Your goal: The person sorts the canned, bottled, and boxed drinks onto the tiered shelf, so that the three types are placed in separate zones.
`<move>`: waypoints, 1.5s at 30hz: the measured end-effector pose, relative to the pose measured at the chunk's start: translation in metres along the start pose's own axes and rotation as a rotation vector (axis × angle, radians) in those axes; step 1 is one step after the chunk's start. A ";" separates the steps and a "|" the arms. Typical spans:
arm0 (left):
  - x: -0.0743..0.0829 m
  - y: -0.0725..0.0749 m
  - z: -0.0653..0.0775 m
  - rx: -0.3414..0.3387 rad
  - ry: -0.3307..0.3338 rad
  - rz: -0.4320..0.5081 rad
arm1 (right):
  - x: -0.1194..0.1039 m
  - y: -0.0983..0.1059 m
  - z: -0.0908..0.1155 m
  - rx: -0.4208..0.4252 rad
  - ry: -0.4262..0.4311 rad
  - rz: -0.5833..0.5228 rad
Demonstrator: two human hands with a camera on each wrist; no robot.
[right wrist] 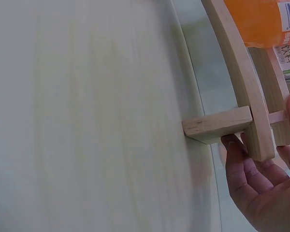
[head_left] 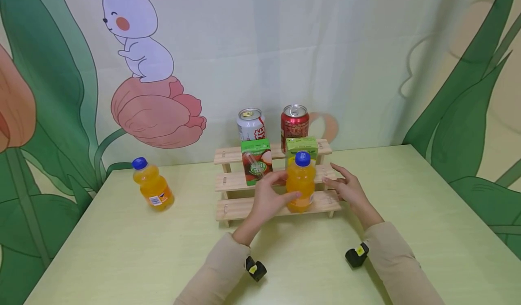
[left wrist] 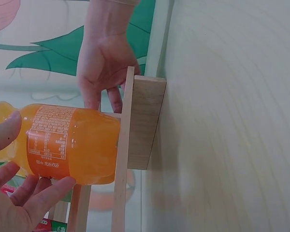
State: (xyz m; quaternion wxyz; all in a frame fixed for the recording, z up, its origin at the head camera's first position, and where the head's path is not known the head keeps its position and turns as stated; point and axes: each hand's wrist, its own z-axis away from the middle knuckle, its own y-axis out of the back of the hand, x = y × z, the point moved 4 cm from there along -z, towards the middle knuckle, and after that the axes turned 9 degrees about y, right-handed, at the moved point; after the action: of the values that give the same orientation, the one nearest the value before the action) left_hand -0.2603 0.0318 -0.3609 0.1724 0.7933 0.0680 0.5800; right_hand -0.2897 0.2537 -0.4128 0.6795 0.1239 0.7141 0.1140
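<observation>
In the head view my left hand grips an orange soda bottle with a blue cap, thumb across its front and fingers on its side. The bottle stands upright on the lowest step of a three-tier wooden rack. My right hand holds the rack's right end. In the right wrist view its fingers curl round the end of the low step beside the leg. A green-and-red juice box and a light green juice box, partly hidden by the bottle, stand on the middle step.
On the top step are a white can and a red can. A second orange soda bottle stands on the pale table left of the rack. Behind the table hangs a printed curtain.
</observation>
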 end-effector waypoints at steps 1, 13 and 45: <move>0.000 -0.001 0.000 0.000 -0.001 0.001 | 0.000 0.000 0.000 0.001 0.000 0.002; 0.000 0.001 0.004 -0.039 -0.031 -0.041 | 0.000 -0.001 0.000 -0.005 0.001 0.003; 0.016 0.056 0.036 -0.094 0.060 0.018 | -0.004 0.000 0.003 0.004 0.011 -0.017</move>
State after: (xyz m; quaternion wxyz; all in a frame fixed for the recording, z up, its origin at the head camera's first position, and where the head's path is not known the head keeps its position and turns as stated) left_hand -0.2261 -0.0222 -0.3368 0.2021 0.7673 0.0385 0.6074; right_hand -0.2869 0.2519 -0.4090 0.6762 0.1187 0.7191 0.1074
